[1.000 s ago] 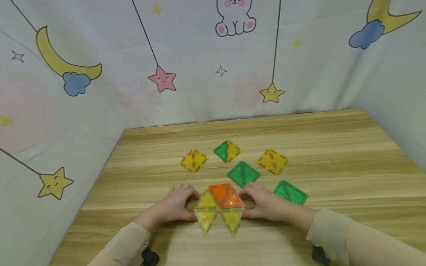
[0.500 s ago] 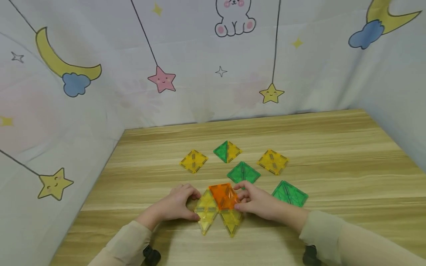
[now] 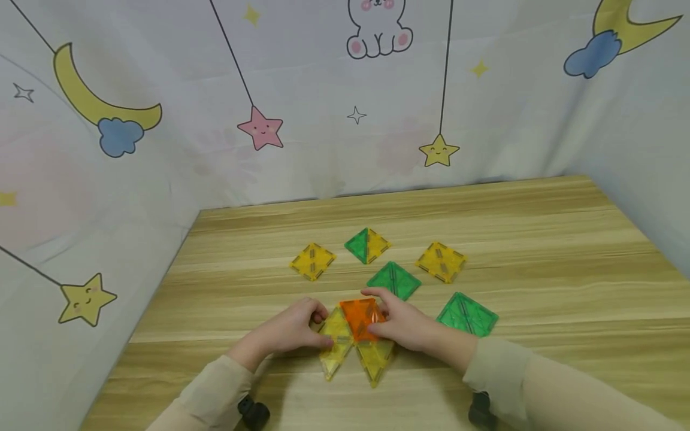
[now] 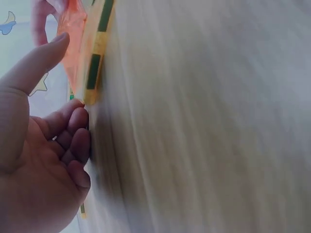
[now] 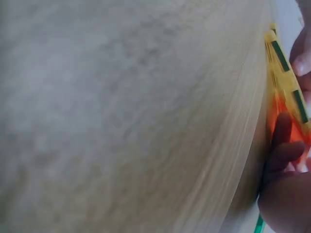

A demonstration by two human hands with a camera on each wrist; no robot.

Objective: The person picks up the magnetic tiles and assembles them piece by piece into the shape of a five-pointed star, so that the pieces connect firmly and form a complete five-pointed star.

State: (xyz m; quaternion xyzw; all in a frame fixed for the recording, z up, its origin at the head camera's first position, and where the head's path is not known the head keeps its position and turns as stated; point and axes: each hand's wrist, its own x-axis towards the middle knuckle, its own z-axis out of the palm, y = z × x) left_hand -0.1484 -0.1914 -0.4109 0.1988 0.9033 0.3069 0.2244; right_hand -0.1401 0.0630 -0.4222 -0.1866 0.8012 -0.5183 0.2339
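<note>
At left, a yellow moon [image 3: 81, 93] is printed on the pale backdrop [image 3: 323, 78], above the wooden table [image 3: 539, 239]. In the lower left-centre, the left hand [image 3: 293, 326] holds the outer edge of the yellow tile pair [image 3: 335, 350] in a narrow grip, thumb over it and fingers curled alongside. Above this hand, left of centre, lies an amber diamond [image 3: 312, 261]. At lower centre, the orange tile section [image 3: 356, 320] joins the yellow pair, with the yellow point [image 3: 374, 364] hanging below it. A green-and-amber diamond [image 3: 368, 245] sits higher, near centre, and a green diamond [image 3: 393, 276] just beneath. Right of centre, the right hand [image 3: 406, 323] pinches the orange section's side, thumb on top, index finger reaching out along the upper edge. Farther right are another amber diamond [image 3: 442, 261] and, below it, a second green diamond [image 3: 468, 314].
</note>
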